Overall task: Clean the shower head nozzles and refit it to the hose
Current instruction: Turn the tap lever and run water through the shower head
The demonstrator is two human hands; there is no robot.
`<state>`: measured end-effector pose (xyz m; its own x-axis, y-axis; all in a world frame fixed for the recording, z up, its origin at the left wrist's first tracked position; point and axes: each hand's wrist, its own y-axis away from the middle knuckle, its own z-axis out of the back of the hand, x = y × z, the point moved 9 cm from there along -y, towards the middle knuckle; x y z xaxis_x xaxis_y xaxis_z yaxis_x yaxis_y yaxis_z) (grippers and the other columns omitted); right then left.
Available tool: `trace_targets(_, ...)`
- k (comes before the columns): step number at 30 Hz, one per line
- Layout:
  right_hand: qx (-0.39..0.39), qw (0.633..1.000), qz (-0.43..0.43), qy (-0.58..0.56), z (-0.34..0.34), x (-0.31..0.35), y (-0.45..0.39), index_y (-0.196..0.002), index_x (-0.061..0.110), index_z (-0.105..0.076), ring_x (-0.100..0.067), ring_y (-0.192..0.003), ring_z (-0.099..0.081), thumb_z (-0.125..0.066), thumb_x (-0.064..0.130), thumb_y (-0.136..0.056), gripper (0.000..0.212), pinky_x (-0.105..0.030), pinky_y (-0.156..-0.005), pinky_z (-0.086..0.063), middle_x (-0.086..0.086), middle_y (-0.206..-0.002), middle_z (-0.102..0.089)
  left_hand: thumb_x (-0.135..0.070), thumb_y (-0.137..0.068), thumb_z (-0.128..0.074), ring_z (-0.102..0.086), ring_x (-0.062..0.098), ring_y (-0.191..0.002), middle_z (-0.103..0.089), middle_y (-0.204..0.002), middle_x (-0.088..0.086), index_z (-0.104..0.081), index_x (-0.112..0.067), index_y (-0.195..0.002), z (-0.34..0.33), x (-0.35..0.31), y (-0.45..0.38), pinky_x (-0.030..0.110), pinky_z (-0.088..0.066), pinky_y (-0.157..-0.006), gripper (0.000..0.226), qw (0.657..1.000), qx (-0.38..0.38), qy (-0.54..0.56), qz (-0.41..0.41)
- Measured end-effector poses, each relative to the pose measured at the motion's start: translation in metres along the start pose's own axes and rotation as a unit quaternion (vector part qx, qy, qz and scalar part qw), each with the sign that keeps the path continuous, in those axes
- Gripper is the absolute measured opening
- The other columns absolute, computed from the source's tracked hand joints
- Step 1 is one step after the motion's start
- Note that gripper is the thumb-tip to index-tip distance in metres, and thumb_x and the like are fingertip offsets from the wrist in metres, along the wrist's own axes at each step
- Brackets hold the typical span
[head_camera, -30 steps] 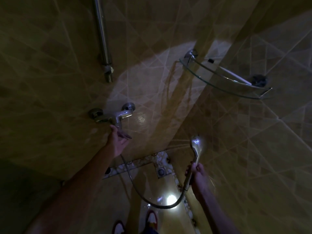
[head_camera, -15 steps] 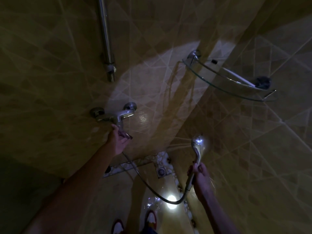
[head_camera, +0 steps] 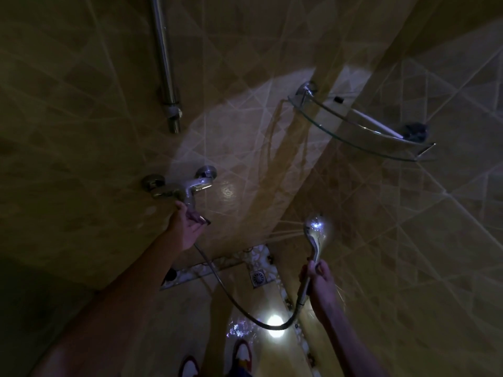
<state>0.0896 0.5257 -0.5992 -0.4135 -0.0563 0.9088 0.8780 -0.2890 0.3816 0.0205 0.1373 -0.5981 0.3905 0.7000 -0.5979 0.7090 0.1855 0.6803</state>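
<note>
Little has moved since a second ago: our left hand [head_camera: 187,227] stays just under the mixer tap [head_camera: 181,187], its fingers now drawn in slightly nearer the tap's lever, and our right hand [head_camera: 318,281] keeps the shower head [head_camera: 317,229] raised, with faint streaks of spray now leaving its face toward the wall.

Left to right in the dim, torch-lit shower corner: a chrome riser pipe [head_camera: 166,63] runs down the tiled wall [head_camera: 81,131] and ends above the tap. Below it, our left hand reaches up with the thumb at the tap's underside and the fingers extended, relaxed and grasping nothing. The hose [head_camera: 245,308] drops from behind that hand, loops low over the floor [head_camera: 177,336] and climbs to our right hand. A square floor drain [head_camera: 257,277] sits in the corner between the two arms, beside a patterned border strip, and a bright spot of light reflects off the wet floor near the bottom of the loop. Red and white shoes [head_camera: 242,352] show at the lower edge. Our right hand is closed round the handle of the shower head, which is joined to the hose and points up with its face turned left. Above, a glass corner shelf [head_camera: 340,131] carries a white stick-like item and a dark object we cannot identify.
</note>
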Motion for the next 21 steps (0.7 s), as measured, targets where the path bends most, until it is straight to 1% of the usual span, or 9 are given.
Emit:
trace_targets(2,-0.001,1.0,-0.001,-0.003,0.0,0.0,0.002,-0.097,0.0,-0.054,-0.023,-0.072,-0.052,-0.052,0.02,-0.098,0.02,-0.032,-0.061,-0.038,-0.011,-0.078,-0.058,-0.064,-0.089,-0.028,-0.046,0.036,-0.127,-0.049,-0.074,0.012,-0.044,-0.009,-0.064,0.001,0.0,-0.001,0.045,-0.032,-0.113,0.062,1.0,0.01,-0.011,0.0)
trace_targets(5,-0.005,1.0,0.004,-0.008,0.0,-0.001,0.001,-0.095,0.005,-0.058,-0.024,-0.074,-0.054,-0.054,0.02,-0.097,0.015,-0.033,-0.064,-0.039,-0.009,-0.077,-0.059,-0.064,-0.089,-0.027,-0.058,0.03,-0.094,-0.052,-0.08,0.016,-0.045,-0.006,-0.066,0.003,-0.001,-0.004,0.046,-0.032,-0.113,0.066,1.0,0.013,-0.028,0.0)
trace_targets(7,-0.006,1.0,0.004,-0.005,0.0,-0.002,0.0,-0.095,0.006,-0.059,-0.025,-0.075,-0.055,-0.055,0.021,-0.097,0.015,-0.037,-0.069,-0.04,-0.009,-0.078,-0.061,-0.065,-0.089,-0.027,-0.058,0.028,-0.09,-0.052,-0.08,0.016,-0.044,-0.006,-0.065,0.004,-0.002,-0.006,0.046,-0.033,-0.112,0.066,0.999,0.015,-0.03,-0.002)
trace_targets(11,0.003,1.0,0.004,-0.008,-0.003,0.001,0.002,-0.099,0.009,-0.061,-0.026,-0.078,-0.057,-0.055,0.021,-0.097,0.013,-0.039,-0.074,-0.042,-0.011,-0.083,-0.063,-0.066,-0.088,-0.027,-0.046,0.036,-0.127,-0.054,-0.086,0.018,-0.045,-0.005,-0.066,0.004,0.0,-0.004,0.044,-0.033,-0.112,0.068,0.999,0.02,-0.038,0.006)
trace_targets(13,0.006,1.0,-0.002,-0.017,-0.003,0.001,0.002,-0.102,0.009,-0.061,-0.025,-0.079,-0.058,-0.056,0.021,-0.096,0.014,-0.038,-0.075,-0.043,-0.011,-0.085,-0.064,-0.067,-0.088,-0.026,-0.039,0.036,-0.134,-0.055,-0.108,0.028,-0.047,-0.004,-0.069,0.005,0.0,-0.001,0.043,-0.032,-0.113,0.069,0.999,0.019,-0.034,0.011)
trace_targets(15,0.003,1.0,-0.004,-0.023,-0.003,0.001,0.002,-0.107,0.008,-0.061,-0.025,-0.081,-0.059,-0.057,0.022,-0.095,0.018,-0.036,-0.074,-0.044,-0.01,-0.087,-0.065,-0.067,-0.087,-0.027,-0.038,0.036,-0.135,-0.041,-0.139,0.03,-0.05,-0.001,-0.079,0.003,-0.002,0.002,0.043,-0.031,-0.113,0.071,0.999,0.022,-0.03,0.009)
trace_targets(16,0.002,1.0,-0.002,-0.024,-0.002,0.001,0.001,-0.108,0.008,-0.061,-0.025,-0.082,-0.06,-0.058,0.022,-0.095,0.02,-0.034,-0.073,-0.044,-0.01,-0.088,-0.065,-0.067,-0.087,-0.027,-0.038,0.036,-0.135,-0.036,-0.144,0.029,-0.052,0.002,-0.088,0.003,-0.002,0.003,0.043,-0.031,-0.113,0.073,0.999,0.022,-0.029,0.007)
trace_targets(17,0.002,1.0,0.001,-0.023,-0.002,0.003,0.002,-0.108,0.007,-0.061,-0.024,-0.081,-0.06,-0.058,0.022,-0.095,0.02,-0.033,-0.071,-0.045,-0.01,-0.087,-0.065,-0.067,-0.087,-0.028,-0.039,0.035,-0.134,-0.036,-0.145,0.028,-0.052,0.003,-0.094,0.003,-0.002,0.004,0.042,-0.032,-0.113,0.074,0.999,0.021,-0.03,0.008)
trace_targets(21,0.012,0.999,0.011,-0.038,-0.002,0.012,0.005,-0.103,0.003,-0.06,-0.023,-0.076,-0.058,-0.055,0.018,-0.097,0.017,-0.032,-0.068,-0.045,-0.011,-0.083,-0.062,-0.066,-0.088,-0.029,-0.042,0.034,-0.132,-0.048,-0.132,0.028,-0.051,-0.004,-0.083,0.006,0.001,0.001,0.042,-0.033,-0.112,0.066,0.999,0.007,-0.039,0.02)
